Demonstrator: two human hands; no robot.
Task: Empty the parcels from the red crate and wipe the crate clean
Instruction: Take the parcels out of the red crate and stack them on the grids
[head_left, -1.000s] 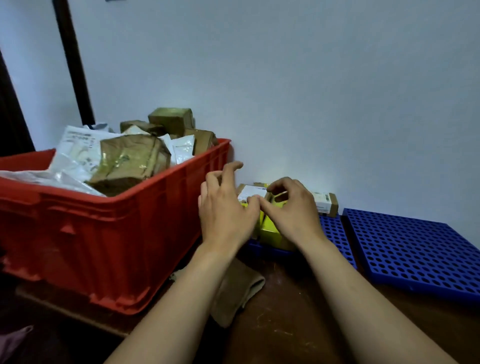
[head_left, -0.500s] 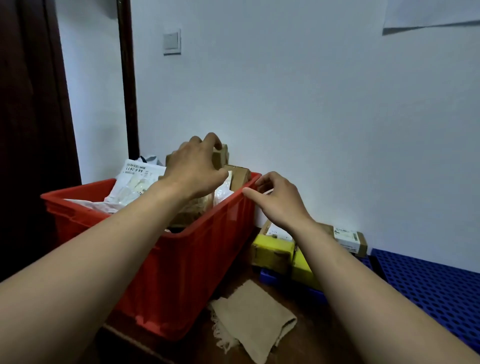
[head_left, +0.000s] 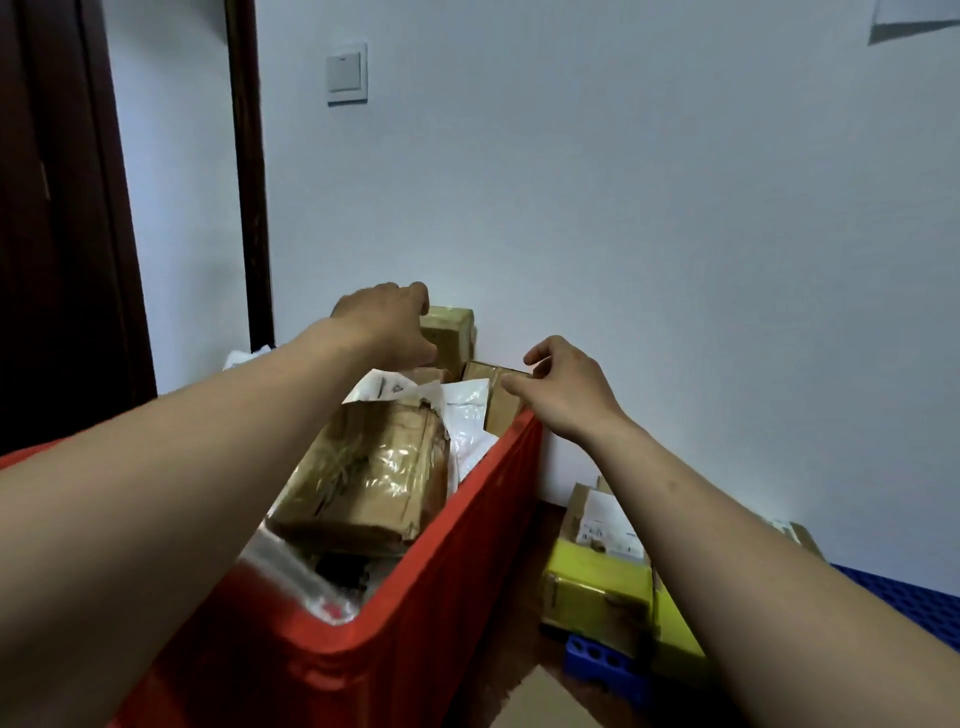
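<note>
my left hand (head_left: 387, 325) clamped on small brown box (head_left: 451, 332) atop pile at far end of red crate (head_left: 441, 551), my right hand (head_left: 563, 389) half-curled at second box (head_left: 493, 397) in crate corner, grip unclear, yellow parcels (head_left: 597, 587) beside crate

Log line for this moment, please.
left hand: grips top cardboard box | right hand: open beside brown parcel | red crate: full

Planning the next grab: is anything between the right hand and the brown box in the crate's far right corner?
Nothing visible. The right hand reaches the brown box's edge above the red crate's rim; the left hand grips the upper box.
</note>
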